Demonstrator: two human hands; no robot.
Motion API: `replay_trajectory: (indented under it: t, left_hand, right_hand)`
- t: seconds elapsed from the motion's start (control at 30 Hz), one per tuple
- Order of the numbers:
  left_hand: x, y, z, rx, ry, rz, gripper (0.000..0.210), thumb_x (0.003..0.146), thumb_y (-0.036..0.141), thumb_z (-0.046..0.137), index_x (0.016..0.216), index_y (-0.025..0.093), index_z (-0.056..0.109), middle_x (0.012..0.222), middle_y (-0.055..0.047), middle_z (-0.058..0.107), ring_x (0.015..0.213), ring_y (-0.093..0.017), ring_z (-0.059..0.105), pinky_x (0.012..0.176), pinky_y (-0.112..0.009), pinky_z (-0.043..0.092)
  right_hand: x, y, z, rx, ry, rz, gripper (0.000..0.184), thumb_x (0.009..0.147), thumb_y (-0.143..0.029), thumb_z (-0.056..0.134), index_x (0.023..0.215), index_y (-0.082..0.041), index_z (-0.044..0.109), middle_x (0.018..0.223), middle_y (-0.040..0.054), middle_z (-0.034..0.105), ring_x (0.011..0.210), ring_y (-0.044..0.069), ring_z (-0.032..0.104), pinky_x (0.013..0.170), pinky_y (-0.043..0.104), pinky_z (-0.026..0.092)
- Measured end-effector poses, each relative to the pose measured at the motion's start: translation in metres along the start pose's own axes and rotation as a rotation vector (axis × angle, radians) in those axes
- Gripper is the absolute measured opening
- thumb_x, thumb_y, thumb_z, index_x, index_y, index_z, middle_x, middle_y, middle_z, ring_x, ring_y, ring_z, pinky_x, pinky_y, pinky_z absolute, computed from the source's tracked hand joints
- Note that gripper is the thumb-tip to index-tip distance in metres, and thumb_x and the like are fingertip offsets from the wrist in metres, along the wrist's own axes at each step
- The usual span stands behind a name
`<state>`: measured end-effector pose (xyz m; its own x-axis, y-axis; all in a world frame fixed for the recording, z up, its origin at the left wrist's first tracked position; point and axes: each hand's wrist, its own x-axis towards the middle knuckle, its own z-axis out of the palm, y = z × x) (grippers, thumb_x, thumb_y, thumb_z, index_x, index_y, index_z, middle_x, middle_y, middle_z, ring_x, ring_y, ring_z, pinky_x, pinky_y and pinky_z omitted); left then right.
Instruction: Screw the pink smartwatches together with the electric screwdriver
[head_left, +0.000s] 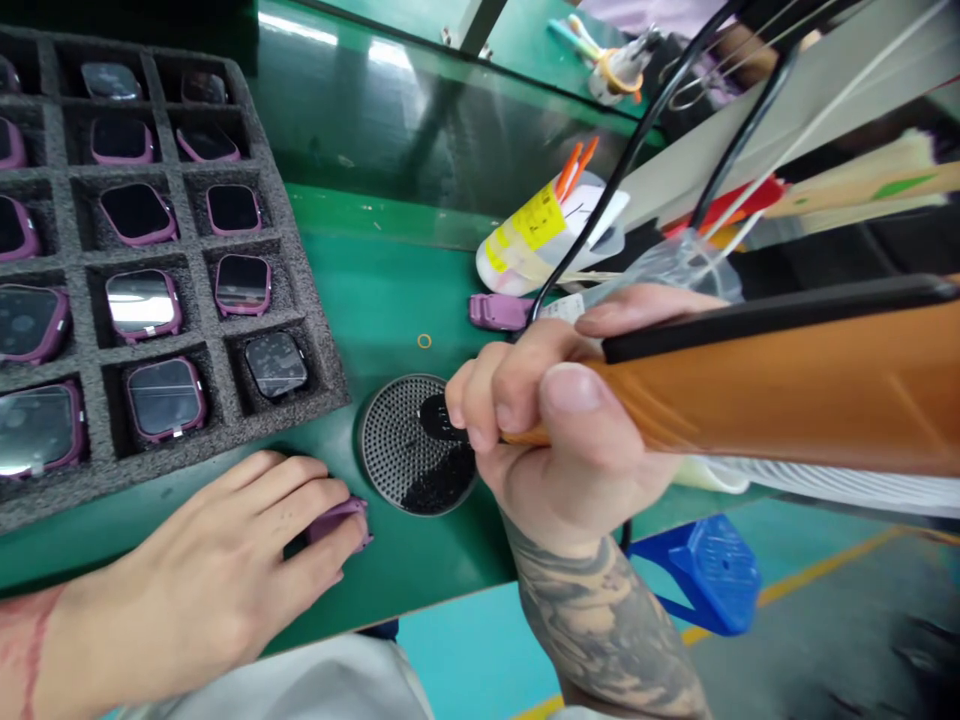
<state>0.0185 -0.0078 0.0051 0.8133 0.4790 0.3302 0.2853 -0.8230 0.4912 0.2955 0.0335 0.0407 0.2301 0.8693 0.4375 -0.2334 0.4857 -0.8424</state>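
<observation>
My left hand (255, 550) lies low over the green bench with its fingers curled round a purple watch case (337, 520), mostly hidden under them. In my right hand (570, 420) is an orange electric screwdriver (787, 380) with a black strip along its top, held near its narrow front end. Its tip is hidden by my fingers. Below that hand, a round perforated dish (386, 450) holds a heap of tiny black screws (442, 480). Left of it, a grey foam tray (315, 320) carries several purple-framed watches (165, 398) in its compartments.
A small orange ring (424, 341) lies beyond the dish. Farther back are a purple piece (499, 311) and a white bottle (525, 235) with a yellow label. A black cable (622, 165) crosses on the right. Something blue (720, 575) sits below the bench edge.
</observation>
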Motion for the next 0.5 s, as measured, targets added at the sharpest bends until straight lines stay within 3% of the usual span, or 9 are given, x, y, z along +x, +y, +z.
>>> replay_trajectory:
  t: [0.17, 0.33, 0.5]
  left_hand:
    - [-0.008, 0.000, 0.005, -0.030, -0.019, -0.005, 0.045, 0.124, 0.000, 0.055, 0.159, 0.017, 0.079, 0.147, -0.014, 0.088, 0.129, -0.032, 0.081, 0.106, -0.048, 0.066]
    - [-0.003, -0.002, 0.001, -0.006, -0.012, 0.026, 0.043, 0.129, 0.005, 0.049, 0.155, 0.015, 0.081, 0.141, -0.015, 0.090, 0.119, -0.031, 0.080, 0.099, -0.047, 0.067]
    - [0.005, -0.002, -0.001, 0.014, 0.026, 0.035, 0.038, 0.131, 0.008, 0.051, 0.145, 0.014, 0.086, 0.130, -0.014, 0.090, 0.111, -0.031, 0.078, 0.090, -0.046, 0.064]
  right_hand:
    - [0.000, -0.001, 0.000, -0.024, -0.026, -0.017, 0.020, 0.108, -0.024, 0.103, 0.121, -0.034, 0.091, 0.072, -0.0115, 0.071, 0.043, 0.011, 0.054, 0.042, 0.031, 0.059]
    - [0.002, -0.004, -0.001, -0.064, -0.030, 0.018, 0.022, 0.108, -0.028, 0.104, 0.122, -0.037, 0.090, 0.072, -0.0109, 0.069, 0.045, 0.014, 0.057, 0.045, 0.036, 0.061]
    - [-0.003, -0.039, -0.009, -0.172, -0.046, 0.152, 0.033, 0.104, -0.044, 0.106, 0.123, -0.045, 0.078, 0.070, -0.0108, 0.061, 0.045, 0.021, 0.055, 0.049, 0.047, 0.065]
